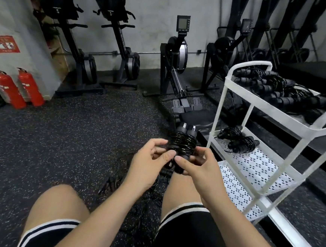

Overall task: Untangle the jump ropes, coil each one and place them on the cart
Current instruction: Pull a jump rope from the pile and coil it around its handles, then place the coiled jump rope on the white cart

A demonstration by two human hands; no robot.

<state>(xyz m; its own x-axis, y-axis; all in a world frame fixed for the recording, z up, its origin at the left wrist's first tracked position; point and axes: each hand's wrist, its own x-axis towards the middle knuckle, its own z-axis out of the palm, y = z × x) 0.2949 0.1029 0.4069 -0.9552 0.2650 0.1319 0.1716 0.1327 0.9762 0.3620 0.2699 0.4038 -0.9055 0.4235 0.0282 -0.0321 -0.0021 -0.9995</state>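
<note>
Both my hands hold one black jump rope (183,142) in front of my knees, its cord wound in tight turns round its two handles. My left hand (151,161) grips the bundle from the left, thumb near the handle ends. My right hand (199,165) pinches it from the right with thumb and fingers. A tangle of black ropes (149,184) lies on the floor between my legs, mostly hidden by my arms. The white three-shelf cart (257,103) stands to my right, with several coiled ropes (278,89) on the top shelf and a few coiled ropes (237,141) on the middle shelf.
Rowing machines (174,65) and ski trainers (116,41) line the back wall. Two red fire extinguishers (20,90) stand at the left wall. A rower seat (196,116) sits just beyond my hands. Speckled rubber floor (69,135) spreads to the left.
</note>
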